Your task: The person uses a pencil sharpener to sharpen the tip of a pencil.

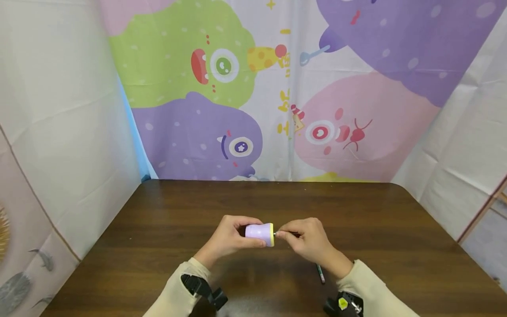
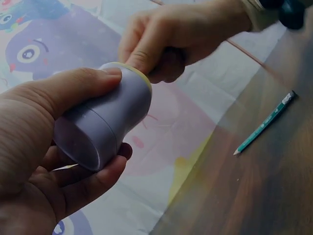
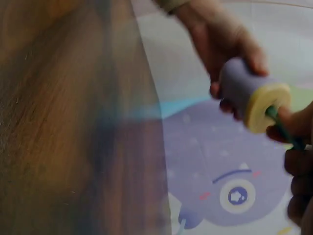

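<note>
My left hand (image 1: 229, 237) grips a lilac pencil sharpener (image 1: 258, 234) with a yellow end, held on its side above the table. The thumb lies along its upper side and the fingers curl beneath it, as the left wrist view shows. On the right, my right hand (image 1: 310, 240) pinches a green pencil (image 3: 279, 125) between thumb and fingers. The pencil's front end sits in the hole of the yellow face in the right wrist view; most of its length is hidden by the right hand. The sharpener's other end, in the left wrist view, looks like a smoky clear cup.
A second green pencil (image 2: 266, 122) lies on the brown wooden table (image 1: 178, 202), near my right forearm. Behind the table's far edge hangs a cloth (image 1: 273, 163) printed with cartoon monsters. White cloth (image 1: 67, 110) hangs at the left side.
</note>
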`<state>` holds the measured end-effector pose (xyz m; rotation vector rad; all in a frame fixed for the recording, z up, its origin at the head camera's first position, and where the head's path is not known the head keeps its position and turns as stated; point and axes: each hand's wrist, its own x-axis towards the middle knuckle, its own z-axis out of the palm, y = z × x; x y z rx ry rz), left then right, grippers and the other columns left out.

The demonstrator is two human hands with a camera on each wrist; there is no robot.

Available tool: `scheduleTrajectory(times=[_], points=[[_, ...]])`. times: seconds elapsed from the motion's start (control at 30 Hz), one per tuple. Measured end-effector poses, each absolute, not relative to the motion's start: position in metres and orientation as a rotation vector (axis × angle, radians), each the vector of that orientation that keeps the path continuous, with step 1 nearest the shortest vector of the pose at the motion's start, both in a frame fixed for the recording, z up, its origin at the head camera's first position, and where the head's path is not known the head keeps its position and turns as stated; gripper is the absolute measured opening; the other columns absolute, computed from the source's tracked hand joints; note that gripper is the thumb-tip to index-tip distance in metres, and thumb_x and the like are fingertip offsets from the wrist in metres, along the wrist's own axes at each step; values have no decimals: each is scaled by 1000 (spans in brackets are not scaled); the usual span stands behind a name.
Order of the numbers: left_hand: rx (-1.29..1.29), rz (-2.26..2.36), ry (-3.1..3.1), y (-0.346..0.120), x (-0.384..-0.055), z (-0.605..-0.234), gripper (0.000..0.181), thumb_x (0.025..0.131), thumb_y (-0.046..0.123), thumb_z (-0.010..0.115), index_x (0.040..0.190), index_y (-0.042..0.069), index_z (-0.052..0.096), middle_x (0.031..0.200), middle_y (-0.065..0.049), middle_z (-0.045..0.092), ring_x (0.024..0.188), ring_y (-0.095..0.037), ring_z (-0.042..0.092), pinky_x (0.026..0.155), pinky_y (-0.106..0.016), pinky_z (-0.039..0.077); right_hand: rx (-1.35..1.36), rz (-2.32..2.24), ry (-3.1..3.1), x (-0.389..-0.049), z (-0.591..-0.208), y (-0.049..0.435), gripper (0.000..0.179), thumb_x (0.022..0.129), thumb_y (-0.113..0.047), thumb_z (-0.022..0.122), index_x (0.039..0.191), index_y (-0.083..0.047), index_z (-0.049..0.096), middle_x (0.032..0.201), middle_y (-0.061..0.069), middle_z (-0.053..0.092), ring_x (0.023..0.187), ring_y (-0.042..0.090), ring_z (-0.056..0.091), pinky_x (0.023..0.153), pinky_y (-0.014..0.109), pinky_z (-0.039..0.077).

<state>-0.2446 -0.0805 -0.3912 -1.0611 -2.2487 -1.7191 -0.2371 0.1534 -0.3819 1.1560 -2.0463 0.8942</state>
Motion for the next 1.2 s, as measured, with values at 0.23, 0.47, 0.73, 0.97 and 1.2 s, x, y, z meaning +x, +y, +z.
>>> scheduleTrajectory(times=[0.23, 0.47, 0.73, 0.97, 1.2], points=[[-1019, -1780, -2261, -79, -246, -395, 32, 72, 0, 87, 101, -5, 74, 86, -12, 72, 69, -11, 60, 59, -26, 52, 783, 1368, -2751, -237, -349, 151, 16, 86, -10, 73, 75, 1, 76, 55, -2, 56, 50, 6, 38, 47, 23, 31], [-1077, -1731, -2222, -79, -246, -396, 35, 69, 0, 89, 100, -4, 75, 87, -12, 73, 69, -10, 61, 59, -31, 54, 243, 2064, -3033, -242, -340, 152, 24, 89, -17, 67, 76, 2, 71, 48, -6, 38, 43, 6, 23, 42, 20, 21], [-1123, -1706, -2270, -79, -245, -397, 34, 71, 3, 88, 102, -3, 74, 87, -11, 72, 67, -8, 60, 58, -31, 54, 356, 2100, -3221, -243, -342, 162, 25, 97, -26, 57, 86, -5, 64, 50, -5, 30, 43, 7, 18, 42, 21, 16], [-1055, -1710, -2335, -80, -244, -395, 34, 72, 5, 88, 102, -1, 75, 86, -7, 72, 67, -9, 60, 59, -27, 52, 1283, 750, -2734, -238, -356, 173, 28, 95, -34, 66, 112, -11, 64, 64, -13, 53, 52, -1, 44, 48, 21, 38], [-1054, -1789, -2262, -82, -246, -392, 34, 72, -1, 86, 103, -5, 73, 86, -11, 71, 69, -10, 60, 60, -26, 52, 1404, 215, -1967, -246, -376, 184, 26, 100, -30, 56, 110, -7, 62, 77, -5, 62, 51, 3, 47, 45, 20, 43]])
